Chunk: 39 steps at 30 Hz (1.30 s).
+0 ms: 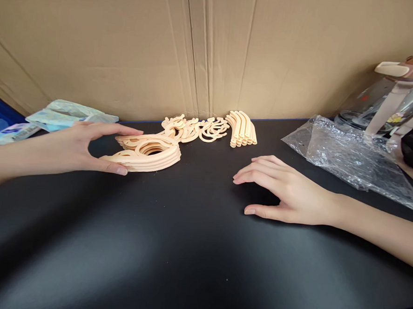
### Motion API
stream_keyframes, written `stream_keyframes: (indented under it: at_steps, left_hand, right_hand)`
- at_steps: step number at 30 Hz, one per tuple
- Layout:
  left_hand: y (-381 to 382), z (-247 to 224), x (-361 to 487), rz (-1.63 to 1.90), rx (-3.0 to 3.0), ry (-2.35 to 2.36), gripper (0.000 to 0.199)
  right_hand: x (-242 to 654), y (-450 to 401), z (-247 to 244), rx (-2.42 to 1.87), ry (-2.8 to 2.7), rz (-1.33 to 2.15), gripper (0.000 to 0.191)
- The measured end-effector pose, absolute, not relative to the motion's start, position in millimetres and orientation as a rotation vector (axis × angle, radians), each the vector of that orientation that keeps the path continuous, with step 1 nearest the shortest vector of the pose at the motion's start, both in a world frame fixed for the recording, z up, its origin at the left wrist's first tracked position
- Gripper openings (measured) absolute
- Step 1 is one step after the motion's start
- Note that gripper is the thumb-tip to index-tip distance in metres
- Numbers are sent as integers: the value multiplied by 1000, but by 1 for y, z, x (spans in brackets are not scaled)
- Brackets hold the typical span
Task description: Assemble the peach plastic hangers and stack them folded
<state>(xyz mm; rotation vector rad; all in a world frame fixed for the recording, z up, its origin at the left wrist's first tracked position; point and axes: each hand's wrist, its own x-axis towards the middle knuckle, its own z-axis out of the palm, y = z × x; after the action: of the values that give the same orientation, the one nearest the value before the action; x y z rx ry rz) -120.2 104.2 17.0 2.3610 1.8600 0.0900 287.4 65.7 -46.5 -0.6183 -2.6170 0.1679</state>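
Note:
My left hand is around the left end of a stack of flat peach-coloured plastic pieces, thumb at the near side and fingers at the far side. Behind the stack lie loose curved peach pieces in a row, and to their right is a bundle of curved peach strips. My right hand hovers low over or rests on the black table, fingers apart and nothing in them, right of the stack.
Clear plastic bags lie at the right, beside a transparent bottle with a pink lid and strap. Soft tissue packs sit at the far left. A cardboard wall stands along the back edge.

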Motion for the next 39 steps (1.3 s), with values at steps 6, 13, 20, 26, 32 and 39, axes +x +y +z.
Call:
stream_keyframes:
  at_steps: [6,13,20,26,32,39]
  left_hand:
    - [104,16,-120,133,2394,1790,95]
    - [66,4,-60,531,2797,1345,64]
    - [32,-38,-19,340,2829,881,53]
    - [32,-44,-21,318,2859,854,51]
    - [31,-42,-22,325,2834,842,49]
    - [28,-40,-22,292,2844,818,45]
  right_hand:
    - [288,66,-46,-625,-2623,182,36]
    - [288,66,-46,-629,-2627,181,36]
    - [286,65,-45,-635,-2620,181,36]
    - [283,65,-45,-653,-2605,190,30]
    - [281,65,-45,-667,-2597,168,26]
    - [279,64,-46,-647,-2638,64,22]
